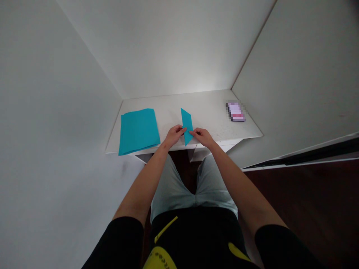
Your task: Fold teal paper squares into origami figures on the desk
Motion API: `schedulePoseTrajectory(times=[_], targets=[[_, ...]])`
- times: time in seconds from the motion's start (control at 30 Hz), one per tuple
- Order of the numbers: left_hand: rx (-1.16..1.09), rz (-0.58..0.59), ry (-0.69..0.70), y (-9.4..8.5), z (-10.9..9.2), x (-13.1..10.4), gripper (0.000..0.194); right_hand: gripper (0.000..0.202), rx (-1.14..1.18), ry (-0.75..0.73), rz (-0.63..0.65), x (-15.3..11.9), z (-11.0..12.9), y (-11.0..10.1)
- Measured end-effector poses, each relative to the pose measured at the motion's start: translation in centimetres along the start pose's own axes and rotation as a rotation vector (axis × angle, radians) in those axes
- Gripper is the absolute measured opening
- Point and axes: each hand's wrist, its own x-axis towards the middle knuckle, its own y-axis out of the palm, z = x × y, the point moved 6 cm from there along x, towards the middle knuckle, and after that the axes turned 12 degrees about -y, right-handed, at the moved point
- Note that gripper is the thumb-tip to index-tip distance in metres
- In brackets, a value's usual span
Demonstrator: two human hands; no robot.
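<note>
A narrow piece of folded blue paper (187, 121) with slanted, pointed ends is held upright over the front part of the white desk. My left hand (174, 135) pinches its left edge, thumb on the face toward me. On its right edge, my right hand (203, 136) pinches at about the same height. Fingers behind the paper are partly hidden. To the left of my hands lies a stack of blue sheets (138, 130), its lower edge reaching the desk's front edge.
The white desk (207, 106) stands between walls at the left, back and right. A phone (236, 112), blurred by pixels, lies at the desk's right side. Below the desk's front edge are a white drawer unit (199, 151) and my legs.
</note>
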Motion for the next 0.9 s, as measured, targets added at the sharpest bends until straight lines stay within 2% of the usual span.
schedulePoseTrajectory(times=[0.23,0.67,0.8,0.9], targets=[[0.020,-0.101,-0.028,-0.5,-0.5,-0.3,0.045,0.060,0.042,0.037,-0.024,-0.1,-0.3,0.2],[-0.199,-0.110,-0.063,-1.4,-0.2,-0.1,0.058,0.053,0.082,0.010,-0.013,-0.2,0.0,0.4],[-0.203,-0.116,-0.069,-1.3,-0.1,-0.1,0.057,0.055,0.075,0.015,-0.047,-0.1,0.0,0.3],[-0.194,-0.110,-0.052,-1.4,-0.1,-0.1,0.055,0.050,0.030,-0.010,-0.005,0.0,0.1,0.3]])
